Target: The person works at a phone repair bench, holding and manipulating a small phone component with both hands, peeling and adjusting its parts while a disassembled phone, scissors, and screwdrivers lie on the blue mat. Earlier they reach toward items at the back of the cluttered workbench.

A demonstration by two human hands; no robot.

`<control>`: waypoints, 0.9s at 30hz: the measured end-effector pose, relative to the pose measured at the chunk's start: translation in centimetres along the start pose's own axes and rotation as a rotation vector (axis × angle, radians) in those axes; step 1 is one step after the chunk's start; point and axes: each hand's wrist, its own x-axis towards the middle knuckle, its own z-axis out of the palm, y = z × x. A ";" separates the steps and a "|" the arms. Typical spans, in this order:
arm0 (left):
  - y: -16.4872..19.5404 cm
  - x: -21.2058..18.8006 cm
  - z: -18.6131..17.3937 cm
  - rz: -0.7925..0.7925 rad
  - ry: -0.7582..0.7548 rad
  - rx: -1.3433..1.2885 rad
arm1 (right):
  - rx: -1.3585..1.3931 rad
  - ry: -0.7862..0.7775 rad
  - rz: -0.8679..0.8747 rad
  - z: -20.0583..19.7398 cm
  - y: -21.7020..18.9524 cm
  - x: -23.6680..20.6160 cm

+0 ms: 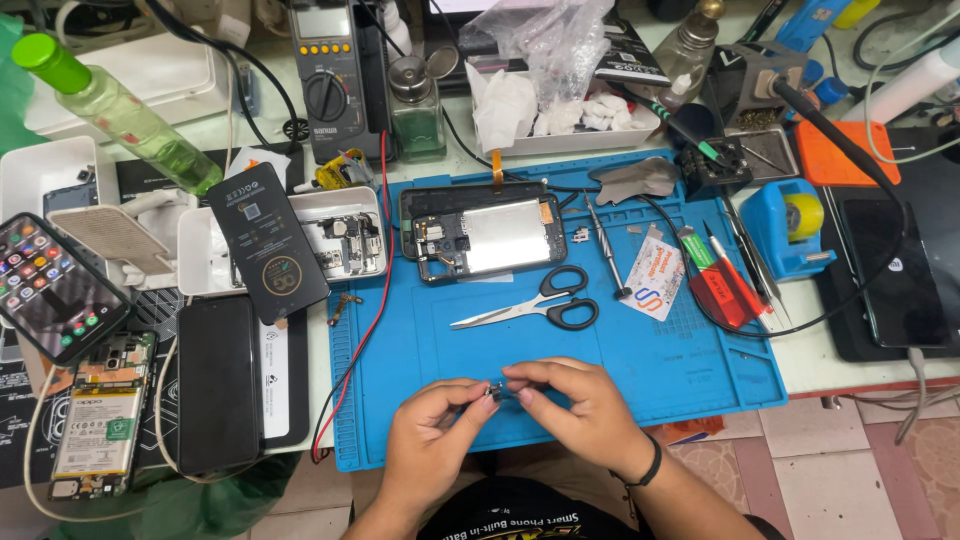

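One small dark part (493, 391) pinched by fingers of left hand (437, 425) and right hand (578, 400).

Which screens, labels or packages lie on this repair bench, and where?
Lit phone screen: far left, tilted, colourful icons.
Multimeter display: top centre, grey rectangle.
Black phone cover: left of the blue mat, round gold label.
White card: mat's right, red and blue print.

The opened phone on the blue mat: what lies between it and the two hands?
In the head view, black-handled scissors lie on the blue mat between the opened phone and the hands; otherwise bare mat.
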 end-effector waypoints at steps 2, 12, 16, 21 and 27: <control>-0.1 0.1 0.0 0.006 0.007 0.001 | 0.014 -0.009 -0.009 -0.1 0.2 -0.1; -0.1 0.2 0.0 0.025 0.010 0.048 | 0.023 -0.065 0.014 -0.3 0.3 0.1; -0.1 0.5 0.2 0.046 0.028 0.051 | 0.002 -0.044 0.007 -0.2 0.5 0.2; -0.4 -0.1 0.6 -0.048 0.087 -0.060 | -0.033 -0.007 0.043 0.2 0.8 -0.4; 0.5 0.2 0.6 -0.005 0.096 0.067 | -0.249 0.125 -0.020 -3.8 -4.1 2.2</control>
